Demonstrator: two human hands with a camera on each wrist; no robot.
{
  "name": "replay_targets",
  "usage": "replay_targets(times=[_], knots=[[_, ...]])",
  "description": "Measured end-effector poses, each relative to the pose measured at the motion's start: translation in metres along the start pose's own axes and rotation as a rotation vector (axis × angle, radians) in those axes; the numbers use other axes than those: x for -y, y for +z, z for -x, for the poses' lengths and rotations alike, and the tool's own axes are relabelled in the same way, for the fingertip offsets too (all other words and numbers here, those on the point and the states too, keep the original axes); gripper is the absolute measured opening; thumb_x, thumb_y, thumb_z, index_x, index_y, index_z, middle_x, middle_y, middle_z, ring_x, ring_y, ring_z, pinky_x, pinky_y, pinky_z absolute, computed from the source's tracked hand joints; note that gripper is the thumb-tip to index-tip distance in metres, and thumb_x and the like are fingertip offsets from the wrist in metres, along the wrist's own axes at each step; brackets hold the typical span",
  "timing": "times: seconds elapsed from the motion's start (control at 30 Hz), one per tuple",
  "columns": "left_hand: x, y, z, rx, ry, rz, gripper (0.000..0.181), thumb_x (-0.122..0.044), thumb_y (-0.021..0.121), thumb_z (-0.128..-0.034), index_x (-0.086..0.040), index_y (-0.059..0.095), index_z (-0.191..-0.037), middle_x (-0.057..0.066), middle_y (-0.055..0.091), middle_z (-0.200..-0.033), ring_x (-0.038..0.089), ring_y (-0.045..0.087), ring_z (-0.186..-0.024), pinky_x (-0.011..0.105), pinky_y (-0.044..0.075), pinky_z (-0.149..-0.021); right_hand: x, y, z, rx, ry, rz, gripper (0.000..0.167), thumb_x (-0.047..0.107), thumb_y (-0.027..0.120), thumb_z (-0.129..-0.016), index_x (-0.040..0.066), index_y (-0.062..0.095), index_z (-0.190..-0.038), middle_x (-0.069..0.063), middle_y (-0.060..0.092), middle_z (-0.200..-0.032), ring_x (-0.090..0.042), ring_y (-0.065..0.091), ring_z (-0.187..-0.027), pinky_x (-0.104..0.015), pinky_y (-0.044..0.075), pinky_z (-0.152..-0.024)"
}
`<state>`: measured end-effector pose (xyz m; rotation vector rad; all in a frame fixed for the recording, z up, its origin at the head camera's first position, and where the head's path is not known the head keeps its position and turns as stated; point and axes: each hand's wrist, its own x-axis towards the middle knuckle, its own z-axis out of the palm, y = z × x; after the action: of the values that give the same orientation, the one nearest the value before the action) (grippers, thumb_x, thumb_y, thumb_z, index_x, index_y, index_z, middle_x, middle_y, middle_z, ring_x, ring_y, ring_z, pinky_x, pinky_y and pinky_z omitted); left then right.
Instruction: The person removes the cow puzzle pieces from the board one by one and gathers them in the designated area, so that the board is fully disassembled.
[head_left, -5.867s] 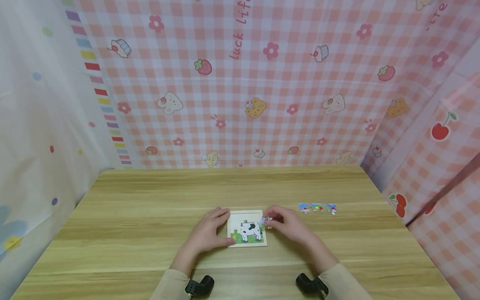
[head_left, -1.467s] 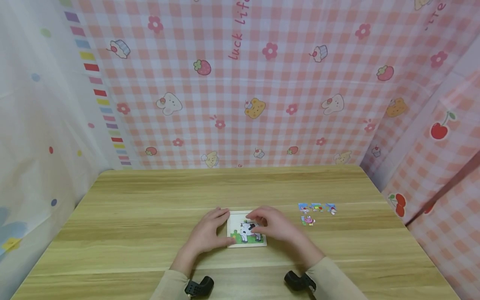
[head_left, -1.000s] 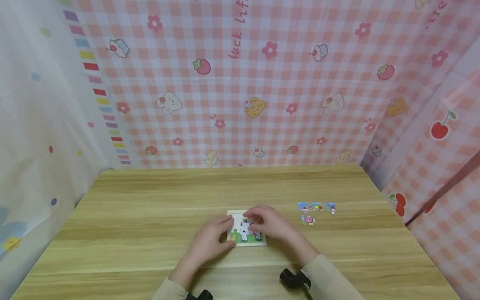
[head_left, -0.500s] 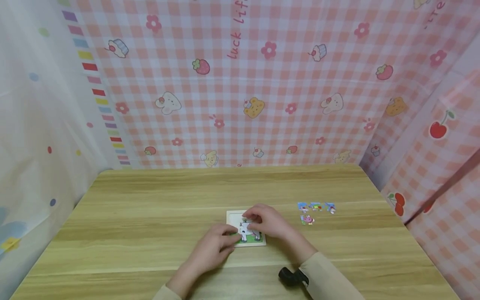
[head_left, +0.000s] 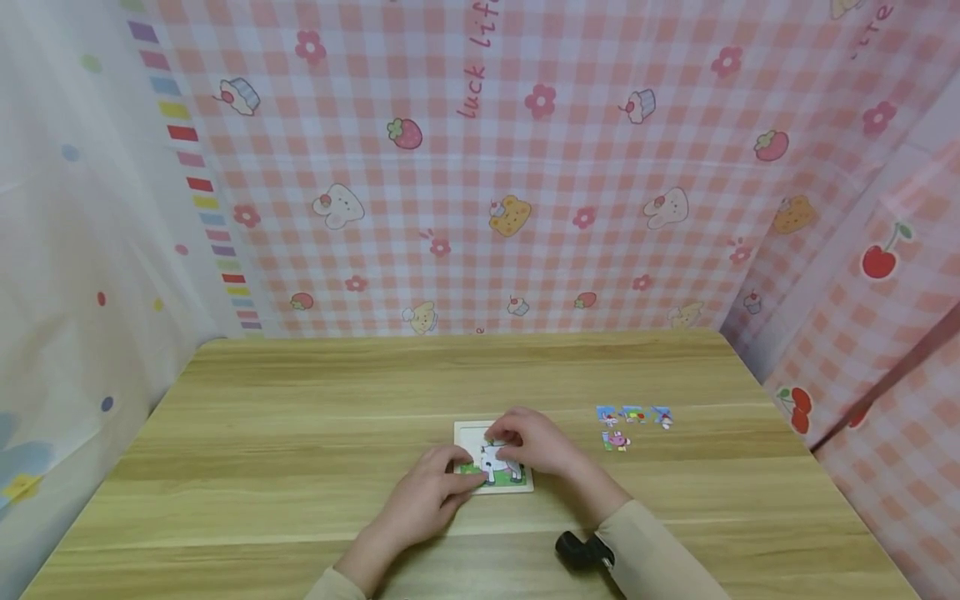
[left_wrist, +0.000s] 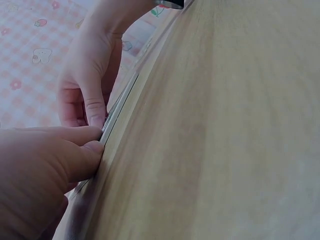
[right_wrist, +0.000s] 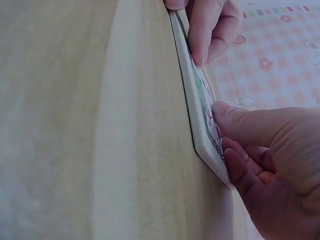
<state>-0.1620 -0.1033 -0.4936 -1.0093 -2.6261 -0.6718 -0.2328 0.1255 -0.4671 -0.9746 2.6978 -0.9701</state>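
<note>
Cream-wood square cow-puzzle board (head_left: 472,434) was covered lower-left, in head view, by the lowered left hand (head_left: 426,493); the right hand's (head_left: 542,446) thumb and finger were parted. From left wrist, left-hand pinching couldn't be told; from right wrist, the board's edge was bordered by wood-grained table (right_wrist: 137,125).

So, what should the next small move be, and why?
Perhaps ease up part of the cow picture left in the board: the left hand and right hand are both at it, and the pink piece has joined three blue pieces set aside.
</note>
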Motion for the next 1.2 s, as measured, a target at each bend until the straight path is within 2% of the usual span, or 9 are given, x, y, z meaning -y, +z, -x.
replay_targets(times=[0.13, 0.37, 0.53, 0.83, 1.2], knots=[[0.0, 0.0, 0.0, -0.003, -0.009, 0.003, 0.031, -0.016, 0.074, -0.0881, -0.024, 0.075, -0.118, 0.005, 0.062, -0.12, 0.023, 0.055, -0.113, 0.041, 0.051, -0.094, 0.001, -0.001, -0.001, 0.009, -0.004, 0.01, 0.02, 0.008, 0.075, -0.086, 0.006, 0.072, -0.106, -0.003, 0.063, -0.096, -0.015, 0.06, -0.086, -0.025, 0.052, -0.077], [0.001, 0.002, 0.0, -0.011, -0.021, 0.042, 0.032, -0.013, 0.075, -0.0868, -0.023, 0.075, -0.117, 0.004, 0.062, -0.119, 0.021, 0.054, -0.112, 0.039, 0.05, -0.094, 0.008, -0.001, -0.006, 0.045, 0.049, 0.068, 0.017, 0.009, 0.076, -0.085, 0.009, 0.071, -0.102, 0.0, 0.061, -0.094, -0.013, 0.058, -0.087, -0.028, 0.052, -0.08], [0.002, 0.004, 0.0, -0.012, -0.03, 0.065, 0.032, -0.011, 0.075, -0.0867, -0.023, 0.075, -0.117, 0.003, 0.062, -0.119, 0.021, 0.053, -0.113, 0.04, 0.049, -0.094, 0.014, -0.001, -0.008, 0.059, 0.075, 0.093, 0.019, 0.008, 0.079, -0.083, 0.007, 0.069, -0.099, -0.002, 0.06, -0.093, -0.015, 0.056, -0.086, -0.031, 0.052, -0.079], [0.002, 0.003, 0.0, 0.008, -0.05, 0.084, 0.031, -0.011, 0.074, -0.0875, -0.022, 0.076, -0.116, 0.004, 0.062, -0.118, 0.022, 0.053, -0.113, 0.04, 0.048, -0.095, 0.017, 0.002, -0.009, 0.047, 0.095, 0.094, 0.019, 0.008, 0.08, -0.082, 0.007, 0.067, -0.097, -0.002, 0.06, -0.091, -0.014, 0.055, -0.085, -0.031, 0.051, -0.078], [0.003, 0.005, 0.0, -0.007, -0.043, 0.098, 0.033, -0.009, 0.074, -0.0869, -0.023, 0.075, -0.116, 0.004, 0.062, -0.118, 0.021, 0.053, -0.114, 0.042, 0.048, -0.096, 0.014, 0.003, -0.008, 0.031, 0.093, 0.06, 0.022, 0.006, 0.079, -0.082, 0.007, 0.064, -0.098, -0.002, 0.06, -0.092, -0.014, 0.057, -0.086, -0.032, 0.051, -0.079]])
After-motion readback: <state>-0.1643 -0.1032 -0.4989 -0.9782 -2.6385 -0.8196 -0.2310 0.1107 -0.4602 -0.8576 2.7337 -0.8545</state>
